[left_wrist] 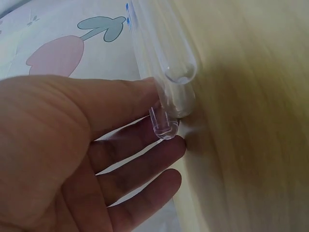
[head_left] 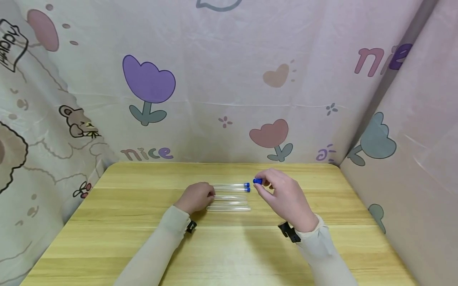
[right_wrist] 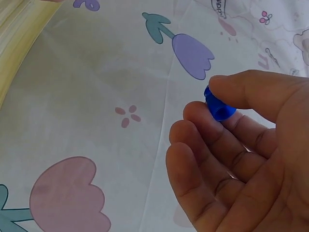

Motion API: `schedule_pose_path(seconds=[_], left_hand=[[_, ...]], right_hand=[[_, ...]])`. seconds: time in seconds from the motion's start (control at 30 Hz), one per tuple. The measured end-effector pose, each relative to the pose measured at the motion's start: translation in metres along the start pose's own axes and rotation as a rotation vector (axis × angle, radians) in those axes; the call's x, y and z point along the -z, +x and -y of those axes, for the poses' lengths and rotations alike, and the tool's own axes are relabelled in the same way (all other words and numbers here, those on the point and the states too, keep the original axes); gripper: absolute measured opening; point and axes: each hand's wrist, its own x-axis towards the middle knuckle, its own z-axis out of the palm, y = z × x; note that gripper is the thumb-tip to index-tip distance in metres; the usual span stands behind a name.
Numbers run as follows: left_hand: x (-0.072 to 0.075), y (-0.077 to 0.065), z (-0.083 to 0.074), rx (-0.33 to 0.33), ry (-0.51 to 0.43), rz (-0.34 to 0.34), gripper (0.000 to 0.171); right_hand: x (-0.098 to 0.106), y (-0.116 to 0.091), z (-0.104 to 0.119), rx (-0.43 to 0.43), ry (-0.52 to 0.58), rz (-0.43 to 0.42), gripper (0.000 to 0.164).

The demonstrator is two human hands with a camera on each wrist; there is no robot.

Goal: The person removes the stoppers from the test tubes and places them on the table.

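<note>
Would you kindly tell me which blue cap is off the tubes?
The cap pinched in the right hand; the other two caps sit on ends of tubes lying on the table.

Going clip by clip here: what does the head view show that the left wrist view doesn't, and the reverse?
Head only: the right grip pinching a loose blue cap, both sleeves and the purple tulip print on the cloth.

Left wrist only: the palm side of the left grip, with thumb and fingers about the rounded end of a clear tube.

Both: the left grip itself, clear tubes, the wooden tabletop and the patterned cloth.
</note>
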Motion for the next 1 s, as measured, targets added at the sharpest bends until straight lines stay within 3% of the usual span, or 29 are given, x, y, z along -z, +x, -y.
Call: schedule_pose_path(seconds=[0.3,0.4,0.6,0.77,1.0], left_hand=[[0.005,-0.006,-0.002,0.010,-0.020,0.011,0.011],[0.020,-0.012,-0.006,0.022,-0.058,-0.023,0.016],[0.058,-0.026,-0.016,0.006,-0.108,-0.160,0.022],[0.074,-0.034,-0.019,-0.017,-0.099,-0.189,0.023],[0.080,-0.038,-0.018,-0.018,-0.108,-0.177,0.023]], right_hand=[[-0.002,0.002,0.002,-0.023,-0.002,0.032,0.012],[-0.002,0.002,0.001,-0.057,0.017,0.055,0.019],[-0.006,0.006,-0.008,-0.128,0.088,0.102,0.030],[-0.015,0.010,-0.024,-0.160,0.096,0.148,0.020],[-0.042,0.005,-0.074,-0.342,0.180,0.271,0.006]])
